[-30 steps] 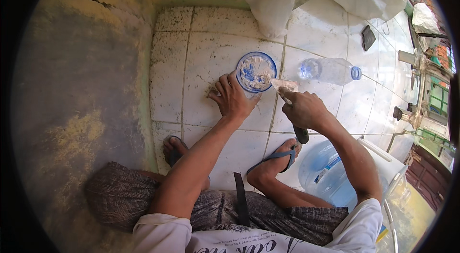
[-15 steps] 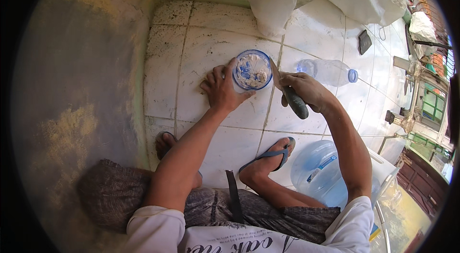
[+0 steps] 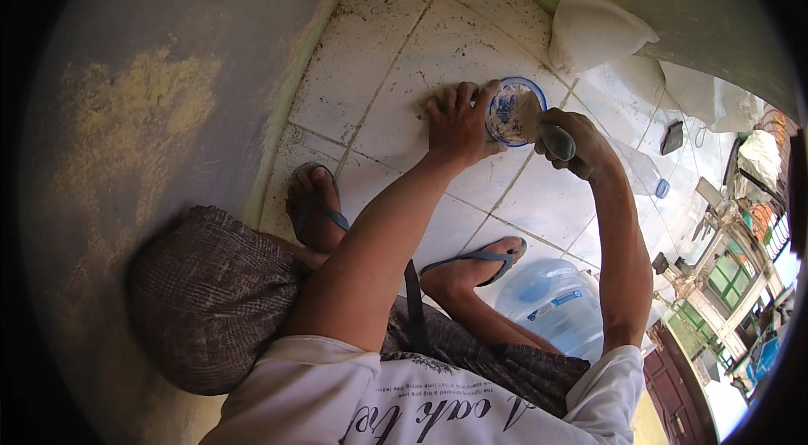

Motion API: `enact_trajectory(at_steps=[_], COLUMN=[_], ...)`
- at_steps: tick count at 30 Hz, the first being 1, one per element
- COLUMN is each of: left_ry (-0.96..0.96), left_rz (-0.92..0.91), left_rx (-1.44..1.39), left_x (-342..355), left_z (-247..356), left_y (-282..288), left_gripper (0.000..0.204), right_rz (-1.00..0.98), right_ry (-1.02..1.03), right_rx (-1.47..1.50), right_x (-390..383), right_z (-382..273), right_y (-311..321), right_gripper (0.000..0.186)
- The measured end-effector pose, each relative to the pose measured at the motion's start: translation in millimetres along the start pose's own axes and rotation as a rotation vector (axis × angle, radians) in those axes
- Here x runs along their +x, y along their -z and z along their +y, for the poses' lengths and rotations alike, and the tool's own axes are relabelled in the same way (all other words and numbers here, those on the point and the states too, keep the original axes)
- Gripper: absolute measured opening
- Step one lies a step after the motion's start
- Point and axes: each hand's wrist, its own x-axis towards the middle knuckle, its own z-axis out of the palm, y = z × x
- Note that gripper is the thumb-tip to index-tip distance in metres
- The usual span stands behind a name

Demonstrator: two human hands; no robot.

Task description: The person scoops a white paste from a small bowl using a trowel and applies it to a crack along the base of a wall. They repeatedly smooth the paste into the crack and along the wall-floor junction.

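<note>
While the left hand (image 3: 460, 125) braces the bowl (image 3: 516, 79) from the left, the right hand (image 3: 589, 146) applies a flat-bladed tool (image 3: 558, 143) at the bowl's right side. The bowl has a blue rim, contains a pale mixture (image 3: 507, 118) with blue showing through it, and sits on the white tile floor (image 3: 404, 121) between the two hands.

Left fingers: spread wide; the index finger and thumb hold the bowl's edge, and the others rest on the tile. Right fingers: closed around the tool's dark green handle, its butt end toward the viewer. The blade lies over the mixture; whether it touches cannot be told.

Markings are located as follows. The white shirt (image 3: 505, 407) carries large dark script across the front, with smaller printed lines above it. The large clear blue jug (image 3: 547, 285), right of the sandalled right foot (image 3: 488, 264), bears a blue-and-white label (image 3: 555, 304); its print is too small to read.

Beyond the right hand, a clear bottle (image 3: 641, 171) with a blue cap lies on its side. A white bag (image 3: 593, 32) stands near the wall, and a small dark flat object (image 3: 672, 138) lies farther right.
</note>
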Motion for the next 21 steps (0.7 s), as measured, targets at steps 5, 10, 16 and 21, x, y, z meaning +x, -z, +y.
enact_trajectory(at_steps=[5, 10, 16, 21], left_ry=[-0.031, -0.054, -0.039, -0.051], left_rz=[0.022, 0.094, 0.12, 0.126], left_rx=[-0.035, -0.063, -0.047, -0.049], left_x=[-1.1, -1.5, -1.9, -0.3], left_z=[0.3, -2.6, -3.1, -1.9], left_y=[-0.5, -7.8, -14.2, -11.5], left_gripper=[0.115, 0.115, 0.114, 0.113], right_rz=[-0.029, 0.046, 0.143, 0.085], right_ry=[-0.049, -0.068, -0.017, -0.08], right_rx=[0.271, 0.111, -0.013, 0.014], right_x=[5.5, -1.8, -6.7, 10.5], right_z=[-10.2, -13.0, -9.1, 1.4], right_y=[-8.6, -16.1, -14.7, -20.9], right_gripper=[0.026, 0.031, 0.036, 0.037])
